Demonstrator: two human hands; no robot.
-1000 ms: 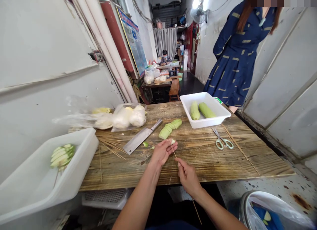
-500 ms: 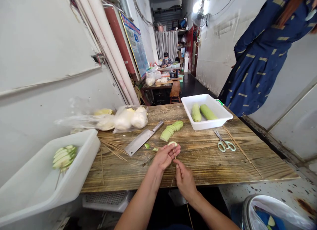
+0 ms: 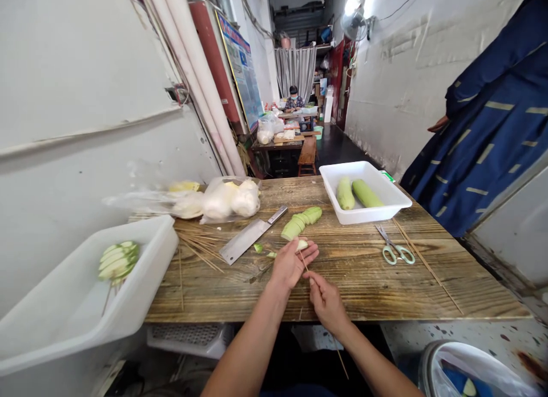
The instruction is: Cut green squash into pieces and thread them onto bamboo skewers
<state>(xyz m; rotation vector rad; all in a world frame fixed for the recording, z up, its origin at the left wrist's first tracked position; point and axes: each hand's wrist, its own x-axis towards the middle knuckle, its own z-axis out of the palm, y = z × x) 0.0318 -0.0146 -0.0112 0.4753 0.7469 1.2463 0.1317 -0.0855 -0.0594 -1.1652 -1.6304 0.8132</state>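
Note:
My left hand (image 3: 291, 262) holds a pale green vegetable slice (image 3: 302, 244) between thumb and fingers, palm turned up. A thin wooden skewer (image 3: 341, 358) runs from the slice down through my right hand (image 3: 327, 303), whose fingers pinch it; its lower end hangs past the table edge. Whether the tip has gone into the slice I cannot tell. Just beyond my left hand lies a fanned row of cut zucchini slices (image 3: 301, 222). To its left rests a cleaver (image 3: 252, 235), with small green scraps (image 3: 258, 247) beside the blade.
A white tray (image 3: 372, 215) holds two whole zucchini. Scissors (image 3: 394, 252) and long skewers (image 3: 428, 267) lie at right. Left are loose skewers (image 3: 199, 241), plastic bags (image 3: 231, 201) and a white bin (image 3: 149, 271) with skewered slices (image 3: 119, 261). A person in a blue dress (image 3: 492, 123) stands right.
The view has shifted slightly, moving the table items right in the picture. Both hands keep their hold on slice and skewer. The standing person has moved right, and a hand now shows.

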